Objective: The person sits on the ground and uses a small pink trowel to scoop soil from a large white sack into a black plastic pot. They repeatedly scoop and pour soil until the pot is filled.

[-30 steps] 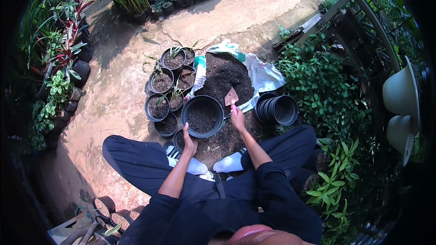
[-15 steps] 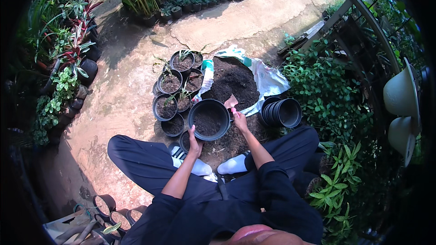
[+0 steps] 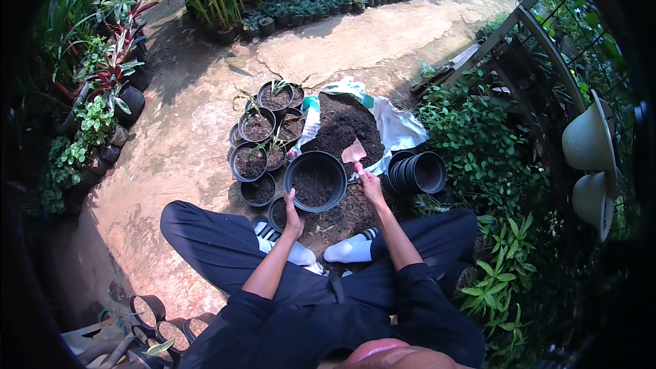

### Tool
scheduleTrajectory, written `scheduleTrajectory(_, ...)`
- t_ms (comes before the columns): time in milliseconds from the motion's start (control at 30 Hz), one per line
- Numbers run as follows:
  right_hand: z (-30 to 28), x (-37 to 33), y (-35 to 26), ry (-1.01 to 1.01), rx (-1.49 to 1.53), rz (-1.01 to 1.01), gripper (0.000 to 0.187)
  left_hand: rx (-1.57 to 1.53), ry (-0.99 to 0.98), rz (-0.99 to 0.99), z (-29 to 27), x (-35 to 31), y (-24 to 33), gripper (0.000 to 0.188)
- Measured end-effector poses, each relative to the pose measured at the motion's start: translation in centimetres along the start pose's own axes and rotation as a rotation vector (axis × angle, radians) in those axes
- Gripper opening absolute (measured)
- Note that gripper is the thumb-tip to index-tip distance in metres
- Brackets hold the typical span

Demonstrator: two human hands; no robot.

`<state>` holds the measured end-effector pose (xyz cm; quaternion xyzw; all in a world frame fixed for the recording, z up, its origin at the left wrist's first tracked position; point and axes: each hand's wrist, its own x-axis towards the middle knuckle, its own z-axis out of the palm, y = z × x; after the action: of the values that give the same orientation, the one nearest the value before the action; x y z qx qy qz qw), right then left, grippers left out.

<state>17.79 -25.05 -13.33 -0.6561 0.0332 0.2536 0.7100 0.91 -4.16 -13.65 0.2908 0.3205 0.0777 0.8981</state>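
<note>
While the left hand (image 3: pixel 294 219) sets its thumb against the round black plastic pot (image 3: pixel 325 208) at centre, other fingers hidden, so their closure I cannot tell, the right hand (image 3: pixel 371 188), nearer the soil, wraps its fingers round the small pink-handled trowel (image 3: pixel 354 152). Its long axis points up and slightly left, blade over dark loose soil (image 3: pixel 344 117) on a torn white plastic sack (image 3: pixel 402 128), upper centre.

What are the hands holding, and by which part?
Right hand: pink trowel, by its handle. Left hand: large black pot, by its near left side.
</note>
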Motion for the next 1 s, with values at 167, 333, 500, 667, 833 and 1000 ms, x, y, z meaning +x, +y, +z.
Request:
scheduleTrajectory(167,0.5,-6.4,-7.1,-0.020,-0.011,-0.037,0.031,-0.035,-0.045,-0.052,-0.2,0.0,-0.4,0.068)
scheduleTrajectory(333,0.8,-12.1,-11.4,-0.031,-0.059,-0.097,0.029,-0.006,-0.061,-0.090,0.3,0.1,-0.8,0.073)
scheduleTrajectory(500,2.0,-16.1,-11.0,-0.113,-0.027,-0.076,0.030,0.034,-0.018,-0.080,1.8,-1.0,-0.3,0.075)
scheduleTrajectory(667,4.4,-19.0,-8.2,-0.079,-0.124,-0.085,0.028,0.073,-0.013,-0.045,3.0,-1.3,0.4,0.082)
scheduleTrajectory(833,7.0,-20.3,-5.0,0.085,-0.441,-0.156,0.033,0.134,0.057,0.065,1.0,0.0,-0.5,0.076)
scheduleTrajectory(1000,7.7,-21.0,-5.0,0.148,-0.528,-0.210,0.033,0.128,0.046,0.079,1.2,-0.9,-0.2,0.049)
